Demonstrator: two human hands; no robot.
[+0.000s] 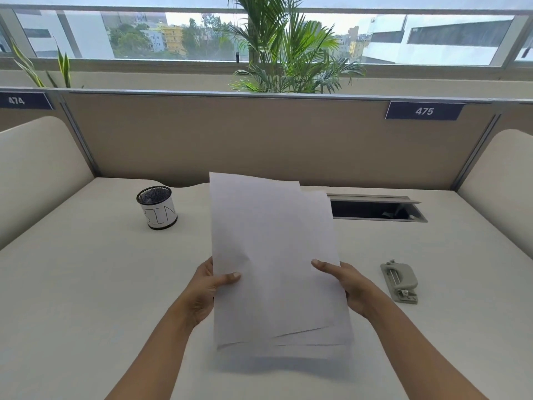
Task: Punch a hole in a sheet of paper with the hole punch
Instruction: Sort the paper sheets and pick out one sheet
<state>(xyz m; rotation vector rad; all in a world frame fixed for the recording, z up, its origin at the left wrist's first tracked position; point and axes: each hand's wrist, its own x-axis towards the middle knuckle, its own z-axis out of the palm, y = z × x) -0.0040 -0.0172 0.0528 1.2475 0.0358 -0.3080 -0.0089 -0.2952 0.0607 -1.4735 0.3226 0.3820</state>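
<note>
White paper sheets [274,255], maybe 3, held upright; grey hole punch [399,282] flat, right.

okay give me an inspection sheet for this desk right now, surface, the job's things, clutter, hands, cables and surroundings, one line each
Surface: pale desk, clean, with an open cable hatch set in at the back right.
Job's things: several loose white paper sheets held up off the desk, edges not lined up; grey hole punch lying on the desk to the right, untouched.
Clutter: black mesh cup with a handwritten paper label, back left; contents not visible.
Hands: left hand grips the sheets' left edge, right hand the right edge, thumbs on the front.
Cables: nothing seen.
Surroundings: beige partition with tags 474 and 475, a palm plant and windows behind.
</note>
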